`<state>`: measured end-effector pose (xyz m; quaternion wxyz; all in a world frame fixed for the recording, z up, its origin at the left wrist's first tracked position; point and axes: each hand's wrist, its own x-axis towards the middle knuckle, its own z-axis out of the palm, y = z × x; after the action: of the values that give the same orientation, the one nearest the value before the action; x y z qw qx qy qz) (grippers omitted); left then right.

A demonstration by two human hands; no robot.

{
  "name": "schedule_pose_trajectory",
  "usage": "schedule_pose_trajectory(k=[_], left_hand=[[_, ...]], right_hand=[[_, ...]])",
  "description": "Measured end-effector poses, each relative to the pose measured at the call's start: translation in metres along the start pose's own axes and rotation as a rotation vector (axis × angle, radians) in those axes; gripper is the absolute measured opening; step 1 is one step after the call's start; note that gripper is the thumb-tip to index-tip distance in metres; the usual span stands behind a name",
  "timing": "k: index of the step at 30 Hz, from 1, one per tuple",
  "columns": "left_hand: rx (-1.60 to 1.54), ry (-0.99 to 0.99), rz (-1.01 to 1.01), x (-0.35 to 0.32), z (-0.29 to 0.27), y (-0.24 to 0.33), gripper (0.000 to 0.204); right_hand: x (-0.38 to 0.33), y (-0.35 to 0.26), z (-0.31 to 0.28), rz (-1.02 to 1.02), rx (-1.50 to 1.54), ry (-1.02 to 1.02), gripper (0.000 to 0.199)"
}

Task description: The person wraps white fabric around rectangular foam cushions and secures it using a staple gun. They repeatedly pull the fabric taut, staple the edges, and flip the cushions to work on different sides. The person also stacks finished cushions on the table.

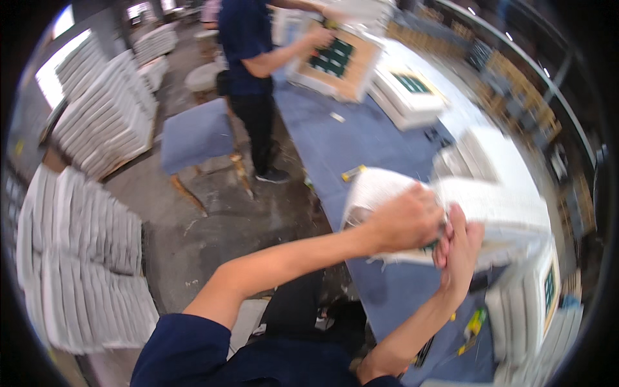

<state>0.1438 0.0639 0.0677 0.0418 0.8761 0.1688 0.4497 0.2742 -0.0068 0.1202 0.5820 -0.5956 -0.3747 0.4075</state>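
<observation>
A white padded seat cushion (377, 186) stands on the blue-covered table, tilted, under my hands. My left hand (409, 219) is closed in a fist over its near side, back of the hand up. Right beside it my right hand (459, 242) is closed too, its fingers curled in toward the left hand. What the two hands grip between them is hidden by the fingers. A bit of green (431, 246) shows below the left hand. Another white cushion (493, 203) lies just to the right, close to my right hand.
A co-worker (248, 51) works at the table's far end on a wood-backed cushion (345, 61). Cushions (406, 97) lie on the blue table (335, 148). A yellow-green tool (474, 324) rests near my right forearm. Left are a blue-covered stool (196, 134) and cushion stacks (97, 238).
</observation>
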Motion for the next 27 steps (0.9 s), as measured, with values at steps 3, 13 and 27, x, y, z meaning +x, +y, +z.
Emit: schedule_pose_trajectory(k=[3,13,27], left_hand=[[-0.050,0.013,0.064,0.003,0.014,-0.019,0.020],[0.186,-0.130,0.343,0.003,-0.007,-0.053,0.016],[-0.056,0.337,0.026,-0.006,0.010,-0.030,0.043]], right_hand=[[0.012,0.033,0.009,-0.159,0.217,0.101,0.051],[0.059,0.083,0.007,-0.736,-0.360,0.042,0.045],[0.053,0.082,-0.006,-0.732,-0.109,-0.036,0.039]])
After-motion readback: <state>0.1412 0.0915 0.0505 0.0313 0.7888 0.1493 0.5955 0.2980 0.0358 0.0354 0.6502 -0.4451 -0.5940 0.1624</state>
